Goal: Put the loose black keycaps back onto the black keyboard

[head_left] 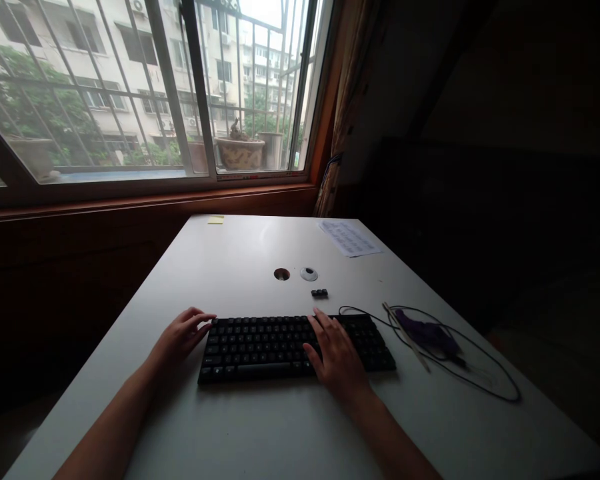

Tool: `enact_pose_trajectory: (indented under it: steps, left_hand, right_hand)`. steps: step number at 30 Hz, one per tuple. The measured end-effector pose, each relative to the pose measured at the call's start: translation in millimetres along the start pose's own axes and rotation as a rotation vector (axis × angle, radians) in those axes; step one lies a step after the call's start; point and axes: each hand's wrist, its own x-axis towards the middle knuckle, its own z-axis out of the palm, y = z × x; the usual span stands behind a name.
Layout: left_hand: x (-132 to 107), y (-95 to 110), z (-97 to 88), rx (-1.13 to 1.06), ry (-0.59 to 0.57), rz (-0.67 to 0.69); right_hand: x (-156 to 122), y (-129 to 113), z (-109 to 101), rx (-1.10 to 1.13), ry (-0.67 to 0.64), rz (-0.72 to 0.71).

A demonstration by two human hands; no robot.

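A black keyboard (260, 343) lies flat on a white table (260, 420) in front of me. My left hand (180, 335) rests on the table at the keyboard's left end, fingers stretched toward its top corner, holding nothing. My right hand (335, 353) lies flat on the keys right of the middle, fingers spread and pointing away from me. A few loose black keycaps (319, 293) sit just beyond the keyboard.
A thin dark cable (480, 380) loops at the right around a purple object (427, 333) and a pale stick (406, 330). A cable hole (281, 274) and its white cap (309, 273) lie mid-table. A printed sheet (350, 238) and a yellow note (215, 219) lie near the window.
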Motion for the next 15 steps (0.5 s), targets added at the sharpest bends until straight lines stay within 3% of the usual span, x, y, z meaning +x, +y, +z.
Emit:
enact_pose_trajectory:
  steps: [11,15]
  left_hand:
    - [-0.5,-1.9,1.0,0.021,0.017,0.023]
    - [-0.3,-3.1,1.3,0.022,0.005,0.013]
  right_hand:
    - [3.1,-6.9,-0.8,0.088,-0.026,0.044]
    - [17.7,5.8,-5.3,0.153,-0.043,0.053]
